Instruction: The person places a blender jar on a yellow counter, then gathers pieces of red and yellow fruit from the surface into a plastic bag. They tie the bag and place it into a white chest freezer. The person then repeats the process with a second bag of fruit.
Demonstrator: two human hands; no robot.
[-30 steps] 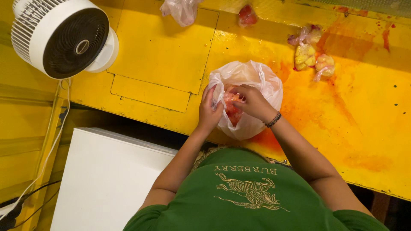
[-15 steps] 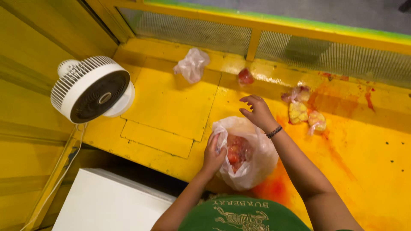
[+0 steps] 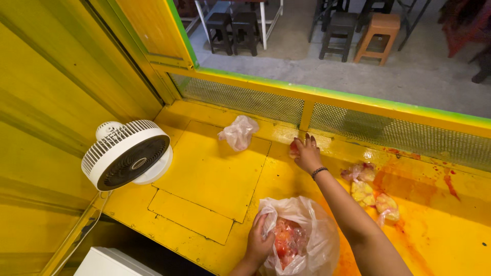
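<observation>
A clear plastic bag (image 3: 312, 232) holding red and pale fruit pieces sits at the near edge of the yellow counter (image 3: 215, 174). My left hand (image 3: 261, 243) grips the bag's open rim. My right hand (image 3: 307, 153) reaches across to the back of the counter and closes over a small red packet (image 3: 293, 148) lying by the mesh rail. Only a sliver of that packet shows past my fingers.
A white desk fan (image 3: 128, 158) stands at the left. A crumpled empty plastic bag (image 3: 238, 132) lies at the back. Several small packets of yellow fruit (image 3: 371, 191) lie to the right among red stains. A yellow mesh rail (image 3: 358, 120) borders the far edge.
My right hand left the bag's mouth and stretched forward to the red packet at the back. My head tilted up, bringing the rail and floor beyond into view.
</observation>
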